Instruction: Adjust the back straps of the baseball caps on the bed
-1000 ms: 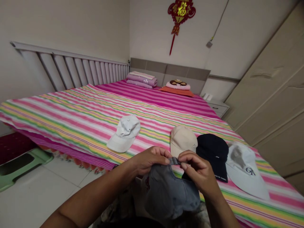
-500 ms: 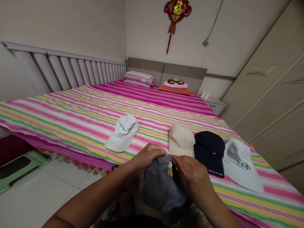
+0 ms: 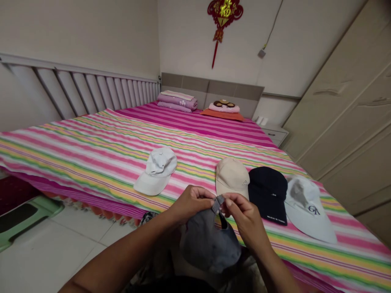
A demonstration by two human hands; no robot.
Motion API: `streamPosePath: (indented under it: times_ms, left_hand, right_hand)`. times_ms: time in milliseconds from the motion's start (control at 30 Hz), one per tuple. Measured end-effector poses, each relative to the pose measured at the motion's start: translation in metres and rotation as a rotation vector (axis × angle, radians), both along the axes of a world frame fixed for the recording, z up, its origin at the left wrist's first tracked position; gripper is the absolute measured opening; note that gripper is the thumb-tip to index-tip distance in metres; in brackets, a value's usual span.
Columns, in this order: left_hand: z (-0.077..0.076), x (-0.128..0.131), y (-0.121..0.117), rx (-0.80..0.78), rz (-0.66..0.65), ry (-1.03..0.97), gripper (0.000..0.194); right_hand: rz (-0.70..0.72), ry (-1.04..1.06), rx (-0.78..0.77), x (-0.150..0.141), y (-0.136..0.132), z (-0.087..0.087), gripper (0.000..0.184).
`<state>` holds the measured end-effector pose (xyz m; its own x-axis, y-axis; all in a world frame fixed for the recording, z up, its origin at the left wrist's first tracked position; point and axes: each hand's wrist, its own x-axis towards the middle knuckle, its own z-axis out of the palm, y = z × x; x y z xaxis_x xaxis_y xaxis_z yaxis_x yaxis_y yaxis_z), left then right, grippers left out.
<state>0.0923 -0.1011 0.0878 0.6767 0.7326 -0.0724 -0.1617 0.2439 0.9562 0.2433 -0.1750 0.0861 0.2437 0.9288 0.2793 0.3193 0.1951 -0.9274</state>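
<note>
A grey cap point(image 3: 207, 242) hangs upside down in front of me, just short of the bed's near edge. My left hand point(image 3: 191, 203) pinches the cap's back strap point(image 3: 218, 202) from the left. From the right, my right hand point(image 3: 244, 217) pinches the same strap, and the fingertips of both hands meet at it. Beyond my hands, on the striped bedspread point(image 3: 100, 146), lie a white cap point(image 3: 157, 171), a beige cap point(image 3: 231, 177), a navy cap point(image 3: 268, 193) and a white cap with a logo point(image 3: 308, 209).
Folded purple bedding point(image 3: 177, 101) and a pillow with a soft toy point(image 3: 224, 109) lie at the headboard. A green stool point(image 3: 21, 215) stands on the tiled floor at the left. Wardrobe doors point(image 3: 351, 110) fill the right side. A nightstand point(image 3: 273, 132) sits by the bed.
Both hands have stayed on the grey cap's strap and worked it; the strap end now sticks up between the fingertips. The cap hangs a little lower and nearer me.
</note>
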Motion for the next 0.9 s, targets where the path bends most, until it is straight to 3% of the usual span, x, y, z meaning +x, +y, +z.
streamPosePath:
  times_ms: [167, 267, 333, 433, 500, 600, 700, 833, 900]
  left_hand:
    - [-0.005, 0.003, 0.002, 0.133, 0.044, 0.072, 0.012]
    - [-0.005, 0.004, 0.002, 0.146, 0.076, 0.077, 0.012]
    - [-0.005, 0.004, 0.002, 0.127, 0.068, 0.073, 0.013]
    - [-0.006, 0.002, 0.002, 0.077, 0.052, 0.043, 0.014]
    - [-0.008, 0.002, 0.003, 0.050, 0.049, 0.030, 0.014]
    - [-0.010, 0.000, 0.004, 0.032, 0.050, 0.029, 0.014]
    - [-0.011, 0.000, 0.004, 0.005, 0.016, 0.014, 0.014]
    - [-0.012, 0.002, 0.003, -0.085, -0.009, -0.040, 0.016]
    - [-0.013, 0.003, 0.003, -0.133, 0.005, -0.066, 0.017]
  right_hand:
    - [0.029, -0.609, 0.278, 0.000, -0.005, 0.006, 0.023]
    - [0.010, -0.731, 0.312, 0.000, -0.006, 0.004, 0.019]
    - [-0.050, -0.619, 0.256, 0.000, -0.005, 0.001, 0.014]
    - [-0.014, -0.164, -0.019, -0.001, -0.001, -0.003, 0.017]
    - [0.015, 0.077, -0.122, -0.001, 0.001, -0.002, 0.022]
    - [0.008, -0.028, -0.020, 0.000, 0.000, 0.000, 0.026]
    - [0.043, -0.109, 0.030, -0.001, 0.000, 0.000, 0.015]
    - [0.038, 0.541, -0.140, -0.005, 0.009, -0.008, 0.022]
    - [0.051, 0.751, -0.171, -0.007, 0.013, -0.012, 0.027]
